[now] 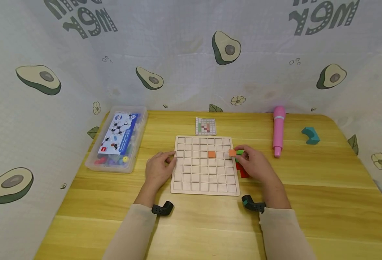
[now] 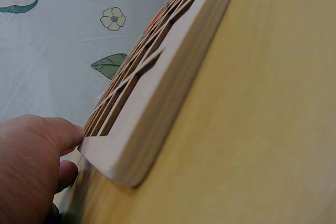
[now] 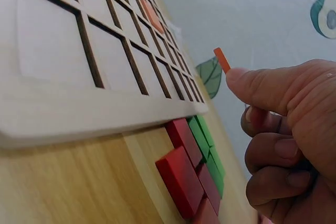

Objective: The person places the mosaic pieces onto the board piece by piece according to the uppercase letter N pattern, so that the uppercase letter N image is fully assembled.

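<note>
A wooden grid board (image 1: 205, 166) lies on the table with one orange square tile (image 1: 211, 154) set in a cell right of its middle. My left hand (image 1: 158, 168) rests at the board's left edge, thumb and fingertips touching its side. Between thumb and finger, my right hand (image 1: 255, 162) pinches another orange tile (image 3: 222, 60), held up over the board's right edge. Beneath that hand, beside the board, lie several red tiles (image 3: 181, 179) and green tiles (image 3: 207, 145), partly covered by the hand in the head view.
A small printed pattern card (image 1: 205, 126) lies behind the board. On the left sits a clear plastic box (image 1: 113, 164) of colored parts. A pink microphone-shaped toy (image 1: 278, 131) and a teal arch block (image 1: 311, 135) lie at the right. A patterned curtain (image 1: 184, 43) hangs behind the table.
</note>
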Tool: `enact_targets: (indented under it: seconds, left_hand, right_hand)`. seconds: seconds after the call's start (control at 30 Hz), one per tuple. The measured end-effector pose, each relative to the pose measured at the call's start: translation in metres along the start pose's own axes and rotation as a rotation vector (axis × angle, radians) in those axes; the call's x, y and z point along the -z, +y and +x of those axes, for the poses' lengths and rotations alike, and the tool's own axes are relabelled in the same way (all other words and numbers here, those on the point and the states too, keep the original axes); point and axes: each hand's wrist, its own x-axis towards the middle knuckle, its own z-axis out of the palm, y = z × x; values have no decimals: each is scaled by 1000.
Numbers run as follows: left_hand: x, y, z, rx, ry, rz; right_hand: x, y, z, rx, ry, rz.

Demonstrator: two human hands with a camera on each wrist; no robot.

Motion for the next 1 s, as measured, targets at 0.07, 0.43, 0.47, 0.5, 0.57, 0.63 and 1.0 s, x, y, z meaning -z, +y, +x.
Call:
enact_targets:
  seconds: [0.07,0.43,0.47,0.5,0.57,0.63,1.0]
  left_hand:
    - [-1,-1,0,-2,2,2]
    - [0,0,0,-6,7,7]
    - [0,0,0,-5,7,6]
    - [1,0,0,-5,7,6]
    - [1,0,0,-3,5,3]
    - [1,0,0,-2,5,1]
    - [-1,-1,1,2,8,1]
  right_hand:
    - [-2,-3,0,-1,-7,-4]
    - [-11,-11,0,79,-31,6]
    - [-13,-12,0,94,-33,4]
    - [-14,-13,0,110,-34,0]
    - [-18,-15,1,128,-37,-15]
    - [-21,-17,2,140,-52,-22]
    - [-33,-26,2,134,-106,-35]
